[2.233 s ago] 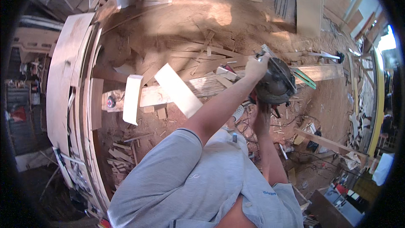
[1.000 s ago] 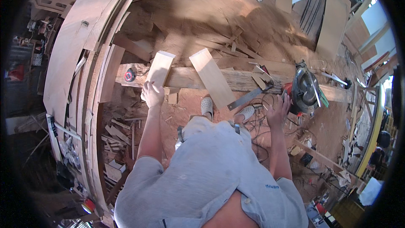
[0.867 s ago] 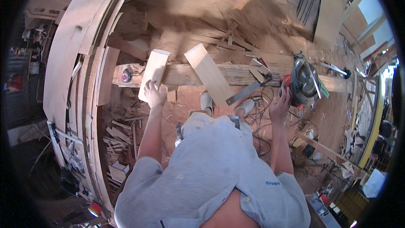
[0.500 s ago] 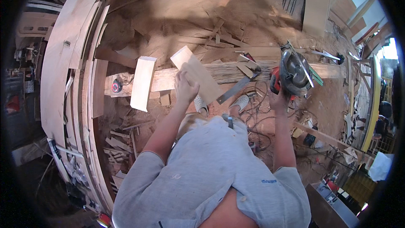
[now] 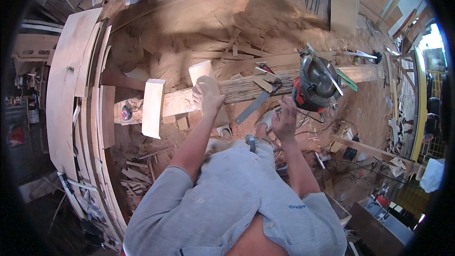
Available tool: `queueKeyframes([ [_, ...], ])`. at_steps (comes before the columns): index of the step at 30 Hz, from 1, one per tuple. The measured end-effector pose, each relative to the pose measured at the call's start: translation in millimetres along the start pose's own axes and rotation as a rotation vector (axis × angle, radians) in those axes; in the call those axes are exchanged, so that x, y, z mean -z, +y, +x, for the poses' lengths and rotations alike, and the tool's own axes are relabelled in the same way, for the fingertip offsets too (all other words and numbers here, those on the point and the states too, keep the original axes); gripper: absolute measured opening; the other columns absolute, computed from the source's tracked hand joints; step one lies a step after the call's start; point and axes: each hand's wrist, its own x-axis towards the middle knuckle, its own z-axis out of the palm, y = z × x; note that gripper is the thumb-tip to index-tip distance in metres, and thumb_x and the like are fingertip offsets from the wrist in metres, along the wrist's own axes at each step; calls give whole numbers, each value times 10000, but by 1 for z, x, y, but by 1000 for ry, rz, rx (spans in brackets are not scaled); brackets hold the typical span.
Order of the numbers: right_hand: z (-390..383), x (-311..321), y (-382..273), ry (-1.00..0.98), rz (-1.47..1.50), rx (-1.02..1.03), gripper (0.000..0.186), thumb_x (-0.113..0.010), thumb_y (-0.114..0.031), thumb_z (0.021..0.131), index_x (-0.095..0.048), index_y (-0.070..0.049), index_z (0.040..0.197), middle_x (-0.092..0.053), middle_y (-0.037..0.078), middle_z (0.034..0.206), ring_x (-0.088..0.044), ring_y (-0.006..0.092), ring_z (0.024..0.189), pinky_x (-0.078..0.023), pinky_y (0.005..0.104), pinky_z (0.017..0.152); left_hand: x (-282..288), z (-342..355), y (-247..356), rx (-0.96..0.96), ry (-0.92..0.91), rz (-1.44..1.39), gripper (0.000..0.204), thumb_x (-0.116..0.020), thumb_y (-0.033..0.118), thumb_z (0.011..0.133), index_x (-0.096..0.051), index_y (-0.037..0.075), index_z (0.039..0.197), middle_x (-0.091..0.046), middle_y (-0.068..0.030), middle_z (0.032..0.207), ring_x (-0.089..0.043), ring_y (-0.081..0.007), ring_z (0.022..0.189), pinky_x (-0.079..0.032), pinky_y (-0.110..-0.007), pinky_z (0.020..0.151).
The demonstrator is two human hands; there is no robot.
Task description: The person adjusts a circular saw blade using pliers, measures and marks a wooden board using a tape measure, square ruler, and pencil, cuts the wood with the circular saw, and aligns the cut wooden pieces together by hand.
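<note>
My left hand (image 5: pixel 208 98) grips a short pale wooden board (image 5: pixel 201 70) that lies across a long rough timber beam (image 5: pixel 237 90). Part of the board hides behind my hand and forearm. My right hand (image 5: pixel 285 122) is raised just left of a red and black circular saw (image 5: pixel 318 79), apart from it, with its fingers loosely bent and nothing seen in them. The circular saw rests on the beam, its round blade facing up. Between my hands a handsaw (image 5: pixel 253 106) lies over the beam, with wood scraps (image 5: pixel 265 83) near its handle. A second pale board (image 5: pixel 153 106) crosses the beam at the left.
A red and black tape measure (image 5: pixel 126 113) sits at the beam's left end. Tall wooden sheets (image 5: pixel 71 66) are stacked along the left. Sawdust and offcuts (image 5: pixel 232 47) cover the ground beyond the beam. Cables (image 5: pixel 350 166) trail at the lower right, and a green strip (image 5: pixel 347 80) lies by the saw.
My right hand has let go of the circular saw, now resting on the beam, and moved left. The board under my left hand has turned to lie more squarely across the beam.
</note>
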Motion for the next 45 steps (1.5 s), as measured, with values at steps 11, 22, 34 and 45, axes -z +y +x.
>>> queueKeyframes([
  [11, 132, -148, 26, -110, 66, -236, 340, -678, -246, 979, -718, -106, 1287, -684, 150, 1255, -579, 367, 1279, -462, 536, 1097, 37, 6, -62, -668, -227, 342, 1274, -916, 203, 622, -230, 131, 1693, -204, -264, 1748, -184, -467, 1636, -178, -593, 1348],
  [22, 168, -194, 66, -279, 337, -490, 309, -685, -370, 969, -833, -151, 1130, -759, 157, 1219, -688, 367, 1185, -489, 520, 1088, 33, 11, -68, -745, -201, 420, 1214, -877, 126, 690, -224, 119, 1713, -216, -274, 1752, -183, -486, 1648, -197, -652, 1329],
  [34, 168, -171, 86, -743, -277, -608, 505, -688, -475, 976, -793, -72, 1262, -741, 245, 1324, -664, 425, 1300, -512, 525, 1117, 110, 44, -39, -528, -333, 224, 589, -668, 142, 842, -644, 128, 1430, -768, -218, 1218, -737, -409, 1126, -578, -511, 1029],
  [45, 240, -94, 13, -559, -29, -641, 452, -685, -469, 1008, -768, -53, 1165, -769, 275, 1155, -729, 464, 1140, -566, 540, 1000, 79, 103, -95, -384, -459, -241, 454, -593, 187, 888, -752, -12, 1264, -795, -224, 1057, -775, -310, 981, -577, -403, 897],
])
